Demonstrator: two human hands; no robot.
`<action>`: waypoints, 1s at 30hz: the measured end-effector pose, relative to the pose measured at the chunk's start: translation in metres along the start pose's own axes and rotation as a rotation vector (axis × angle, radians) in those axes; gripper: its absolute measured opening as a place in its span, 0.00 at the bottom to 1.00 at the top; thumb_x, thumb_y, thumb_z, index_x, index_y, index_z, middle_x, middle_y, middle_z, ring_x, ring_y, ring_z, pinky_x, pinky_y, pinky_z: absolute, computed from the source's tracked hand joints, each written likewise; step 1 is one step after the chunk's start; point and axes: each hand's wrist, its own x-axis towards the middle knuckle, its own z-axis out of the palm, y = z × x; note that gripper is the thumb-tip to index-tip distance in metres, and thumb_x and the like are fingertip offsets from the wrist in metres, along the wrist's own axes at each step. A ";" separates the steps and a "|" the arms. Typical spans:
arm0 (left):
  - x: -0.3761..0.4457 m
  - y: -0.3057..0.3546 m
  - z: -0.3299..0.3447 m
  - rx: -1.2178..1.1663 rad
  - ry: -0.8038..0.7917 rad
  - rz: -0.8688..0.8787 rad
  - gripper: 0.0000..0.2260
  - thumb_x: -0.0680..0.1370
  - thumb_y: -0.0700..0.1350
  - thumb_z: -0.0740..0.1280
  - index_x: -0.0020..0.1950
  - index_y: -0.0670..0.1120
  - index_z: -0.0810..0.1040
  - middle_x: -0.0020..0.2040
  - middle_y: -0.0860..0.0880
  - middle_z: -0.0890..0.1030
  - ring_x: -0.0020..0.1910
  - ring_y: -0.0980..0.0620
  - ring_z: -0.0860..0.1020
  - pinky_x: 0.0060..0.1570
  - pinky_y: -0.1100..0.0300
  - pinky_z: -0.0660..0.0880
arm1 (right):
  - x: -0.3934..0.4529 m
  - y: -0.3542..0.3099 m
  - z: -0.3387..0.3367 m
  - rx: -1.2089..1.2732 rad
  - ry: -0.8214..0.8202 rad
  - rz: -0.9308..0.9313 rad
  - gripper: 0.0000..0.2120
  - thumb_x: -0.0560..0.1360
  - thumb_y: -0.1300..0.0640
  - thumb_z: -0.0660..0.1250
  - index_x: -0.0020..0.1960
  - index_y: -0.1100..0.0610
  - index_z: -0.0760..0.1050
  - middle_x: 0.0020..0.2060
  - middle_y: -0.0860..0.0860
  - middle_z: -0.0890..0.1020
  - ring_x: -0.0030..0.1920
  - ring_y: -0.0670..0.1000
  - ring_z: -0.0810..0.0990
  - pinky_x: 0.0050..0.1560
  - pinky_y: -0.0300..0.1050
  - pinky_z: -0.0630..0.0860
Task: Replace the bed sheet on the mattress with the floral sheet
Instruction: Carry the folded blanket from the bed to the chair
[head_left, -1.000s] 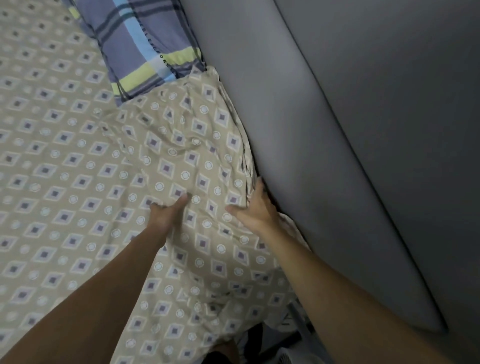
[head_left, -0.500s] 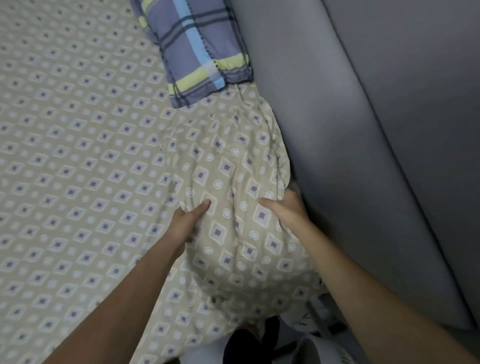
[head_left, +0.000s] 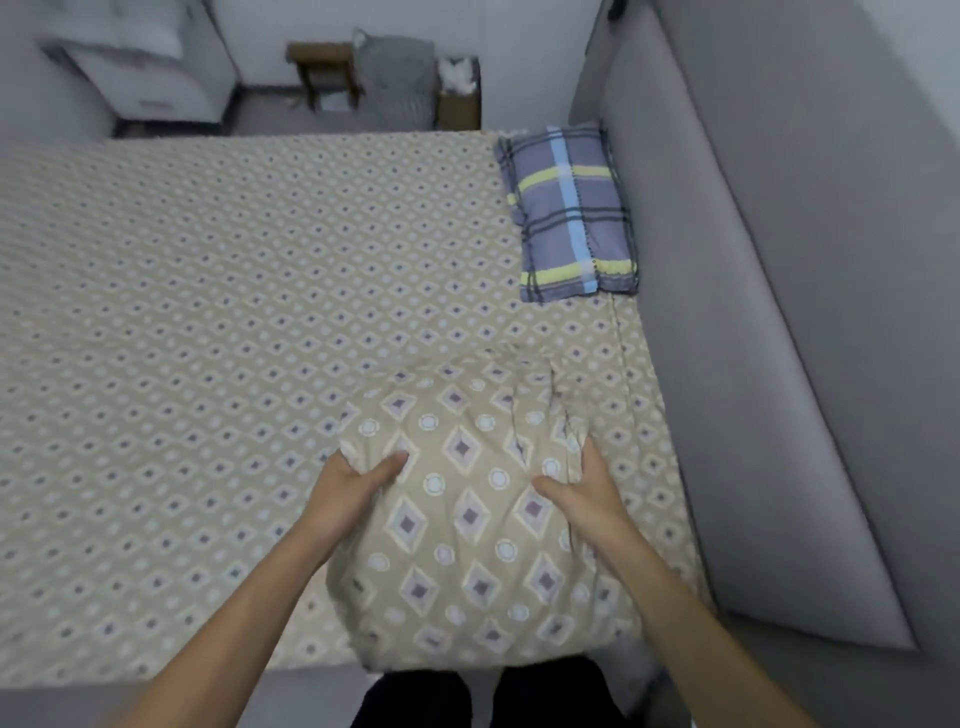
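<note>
A beige bed sheet (head_left: 218, 332) printed with purple diamonds and white circles covers the mattress. Its near right corner (head_left: 467, 525) is pulled up off the mattress into a loose bulging bundle in front of me. My left hand (head_left: 358, 478) grips the left side of that bundle, thumb on top. On the bundle's right side, my right hand (head_left: 582, 486) holds a gathered fold. No floral sheet is in view.
A blue plaid pillow (head_left: 571, 213) lies at the bed's far right, against a grey padded headboard (head_left: 769, 364) along the right side. Beyond the bed stand a white cabinet (head_left: 140, 67), a wooden stool (head_left: 322, 67) and a grey basket (head_left: 400, 73).
Both hands have pulled the sheet corner away from the headboard gap and lifted it toward me. The view has drawn back, and the whole bed shows.
</note>
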 end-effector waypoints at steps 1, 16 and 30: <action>-0.017 -0.006 -0.026 -0.015 0.022 0.022 0.19 0.76 0.54 0.76 0.65 0.52 0.81 0.54 0.54 0.87 0.52 0.53 0.86 0.60 0.45 0.81 | -0.015 -0.011 0.021 -0.010 -0.034 -0.025 0.35 0.75 0.62 0.75 0.76 0.46 0.66 0.64 0.42 0.79 0.60 0.40 0.80 0.50 0.31 0.76; -0.275 -0.160 -0.235 -0.243 0.906 0.006 0.42 0.66 0.61 0.82 0.75 0.59 0.64 0.68 0.62 0.76 0.67 0.58 0.76 0.68 0.53 0.73 | -0.139 -0.092 0.322 -0.444 -0.781 -0.327 0.40 0.64 0.41 0.83 0.67 0.45 0.64 0.62 0.41 0.79 0.63 0.49 0.80 0.67 0.57 0.76; -0.402 -0.285 -0.255 -0.612 1.342 -0.143 0.40 0.67 0.54 0.84 0.75 0.57 0.68 0.64 0.63 0.79 0.59 0.69 0.77 0.58 0.66 0.74 | -0.257 -0.044 0.494 -0.721 -1.277 -0.489 0.40 0.68 0.50 0.83 0.72 0.41 0.63 0.61 0.31 0.75 0.54 0.28 0.77 0.61 0.38 0.74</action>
